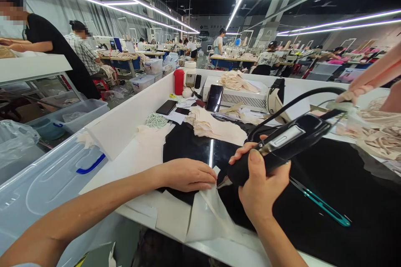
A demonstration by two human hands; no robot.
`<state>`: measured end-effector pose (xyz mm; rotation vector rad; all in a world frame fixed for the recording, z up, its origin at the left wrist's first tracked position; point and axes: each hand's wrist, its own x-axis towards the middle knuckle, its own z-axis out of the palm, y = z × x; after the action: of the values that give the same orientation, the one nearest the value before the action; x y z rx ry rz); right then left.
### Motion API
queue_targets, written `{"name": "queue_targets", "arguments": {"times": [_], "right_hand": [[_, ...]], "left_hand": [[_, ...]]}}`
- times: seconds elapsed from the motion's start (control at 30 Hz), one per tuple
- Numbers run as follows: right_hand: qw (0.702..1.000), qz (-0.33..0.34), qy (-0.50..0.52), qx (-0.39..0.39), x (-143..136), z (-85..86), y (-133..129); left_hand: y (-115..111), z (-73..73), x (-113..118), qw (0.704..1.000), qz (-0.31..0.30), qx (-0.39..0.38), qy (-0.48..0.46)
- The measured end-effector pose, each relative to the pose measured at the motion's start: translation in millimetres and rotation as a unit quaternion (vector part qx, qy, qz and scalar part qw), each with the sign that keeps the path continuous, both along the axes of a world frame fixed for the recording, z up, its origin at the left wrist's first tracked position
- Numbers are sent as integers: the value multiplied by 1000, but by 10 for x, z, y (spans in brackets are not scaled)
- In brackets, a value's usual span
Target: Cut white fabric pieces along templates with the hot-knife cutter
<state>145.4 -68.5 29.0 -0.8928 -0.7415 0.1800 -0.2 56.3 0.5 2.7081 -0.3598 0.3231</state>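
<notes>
My right hand (pixel 263 183) is wrapped round a black corded handheld tool (pixel 282 137) with a silver plate on its side, held tilted above the black mat (pixel 328 167). Just left of it, my left hand (pixel 189 174) is closed at the edge of a thin pale strip (pixel 211 204), fingers pressed together on it. The strip runs down over the table's front edge. A teal-handled thin tool (pixel 328 208) lies on the mat to the right. Behind my hands sits a stack of cream fabric pieces (pixel 216 127).
Two phones (pixel 214 97), a red container (pixel 178 82), a jar (pixel 190 75) and a white vented machine (pixel 244 96) stand at the back. Another person's hand (pixel 354 91) reaches in at right. Clear plastic bins (pixel 53 192) are at left.
</notes>
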Motion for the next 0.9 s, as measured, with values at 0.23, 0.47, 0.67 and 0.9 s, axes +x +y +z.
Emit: {"name": "queue_targets", "arguments": {"times": [0.23,0.47,0.67,0.9], "right_hand": [[1000,2,14,-1,-4,16,-30],[1000,-16,22,-15,-4,66,-27],[999,-23,21,9,23,100,65],[1000,-25,5,-9,13,51,83]], "left_hand": [[39,-7,-111,999,20,-40,2],[32,-85,-92,999,21,-40,-18],[18,-90,-98,999,24,-37,-30],[18,-102,-83,999,23,-37,-24]]}}
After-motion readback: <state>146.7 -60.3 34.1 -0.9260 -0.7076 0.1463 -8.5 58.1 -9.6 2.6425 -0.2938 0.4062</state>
